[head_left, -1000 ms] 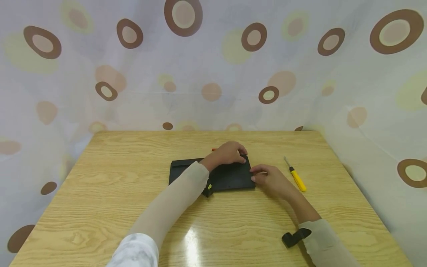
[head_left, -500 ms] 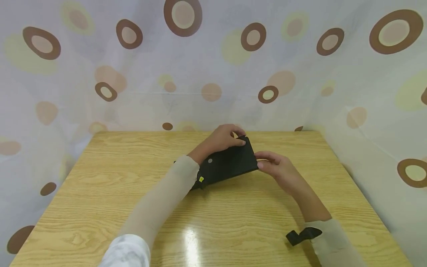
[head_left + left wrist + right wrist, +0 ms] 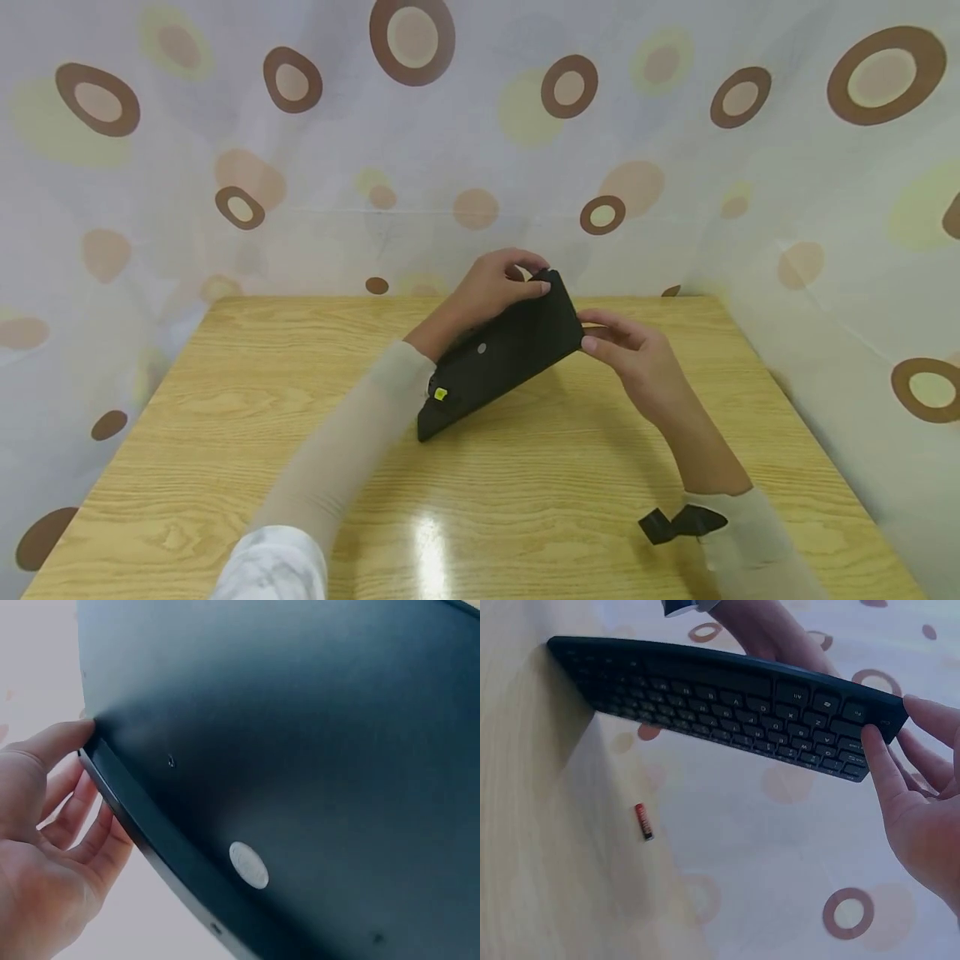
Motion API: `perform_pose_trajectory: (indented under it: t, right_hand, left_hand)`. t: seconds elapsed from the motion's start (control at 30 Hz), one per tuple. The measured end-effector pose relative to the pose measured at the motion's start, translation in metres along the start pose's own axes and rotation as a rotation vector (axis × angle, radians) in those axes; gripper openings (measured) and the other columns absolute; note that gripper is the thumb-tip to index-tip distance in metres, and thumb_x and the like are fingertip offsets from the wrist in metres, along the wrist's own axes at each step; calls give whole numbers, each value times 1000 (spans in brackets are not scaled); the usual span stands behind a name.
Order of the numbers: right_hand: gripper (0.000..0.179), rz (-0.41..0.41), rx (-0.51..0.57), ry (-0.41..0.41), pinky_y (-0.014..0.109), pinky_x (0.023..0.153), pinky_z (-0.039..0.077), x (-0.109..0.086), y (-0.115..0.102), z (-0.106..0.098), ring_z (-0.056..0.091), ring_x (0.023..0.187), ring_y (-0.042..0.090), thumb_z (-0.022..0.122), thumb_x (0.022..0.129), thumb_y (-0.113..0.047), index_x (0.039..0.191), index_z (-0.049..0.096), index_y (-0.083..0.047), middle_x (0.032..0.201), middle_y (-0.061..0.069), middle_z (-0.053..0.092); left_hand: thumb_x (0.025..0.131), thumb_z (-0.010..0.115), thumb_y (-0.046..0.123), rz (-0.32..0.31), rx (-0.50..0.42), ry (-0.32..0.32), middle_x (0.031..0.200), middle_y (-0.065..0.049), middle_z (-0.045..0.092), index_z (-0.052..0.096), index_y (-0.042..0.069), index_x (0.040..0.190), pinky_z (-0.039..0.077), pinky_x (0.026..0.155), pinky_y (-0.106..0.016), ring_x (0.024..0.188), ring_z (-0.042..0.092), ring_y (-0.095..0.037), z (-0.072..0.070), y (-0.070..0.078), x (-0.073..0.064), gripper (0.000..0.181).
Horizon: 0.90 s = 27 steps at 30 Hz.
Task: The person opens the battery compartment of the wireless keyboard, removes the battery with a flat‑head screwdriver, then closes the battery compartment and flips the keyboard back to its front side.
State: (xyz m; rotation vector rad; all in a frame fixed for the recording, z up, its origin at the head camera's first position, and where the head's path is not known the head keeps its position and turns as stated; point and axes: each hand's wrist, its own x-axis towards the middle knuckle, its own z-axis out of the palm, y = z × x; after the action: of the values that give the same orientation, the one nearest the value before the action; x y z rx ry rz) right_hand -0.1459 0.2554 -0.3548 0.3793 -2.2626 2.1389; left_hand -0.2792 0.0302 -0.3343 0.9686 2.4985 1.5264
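Note:
A black keyboard point(image 3: 517, 342) is tilted up off the table at its right end, its plain underside with a round pale sticker facing me; the lower left corner stays down close to the wood. My left hand point(image 3: 487, 292) pinches the upper far corner, thumb on the underside, as the left wrist view also shows at the keyboard's edge point(image 3: 187, 877). At the right end, my right hand point(image 3: 637, 358) grips the near corner between thumb and fingers. Keys point(image 3: 810, 735) show in the right wrist view, where a fingertip lies on the key side.
Behind the keyboard, a small red and black battery point(image 3: 643, 821) lies on the wooden table point(image 3: 495, 508). Patterned cloth point(image 3: 480, 150) hangs along the back and sides. A black wrist camera point(image 3: 678, 527) sits on the right sleeve.
Both hands have raised the keyboard's right end from lying flat and tipped its underside toward me. The yellow screwdriver on the right has gone out of sight as the right hand moved up.

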Motion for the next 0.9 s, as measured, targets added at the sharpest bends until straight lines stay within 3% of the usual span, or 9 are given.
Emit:
perform_pose_trajectory:
  t: [0.17,0.4,0.67,0.9]
  right_hand:
    - [34,-68,10,26,21,97,50,4,-22,7,67,107,11,67,97,-8,130,65,-4,115,-3,70]
    - [31,-150,-10,49,23,94,52,9,-49,15,67,103,12,69,95,-7,126,68,-3,111,-2,71]
    - [32,-209,-224,55,22,90,53,11,-69,21,62,107,17,71,96,-17,126,69,-8,120,2,67]
    - [29,-243,-342,51,23,92,55,16,-78,29,62,114,20,72,95,-21,123,73,-11,128,0,65]
  left_hand:
    - [93,74,31,16,-60,58,111,1,68,70,17,120,57,75,-32,93,66,-16,-10,12,-3,30]
    - [93,74,27,62,-105,139,113,1,69,69,17,120,56,80,-32,95,65,-16,-20,27,-7,29]
    - [94,72,24,85,-179,181,117,-2,67,67,14,123,56,83,-33,99,65,-17,-23,30,-12,31]
    - [95,72,21,129,-251,222,115,-4,67,66,11,123,54,89,-33,104,64,-16,-23,24,-17,30]
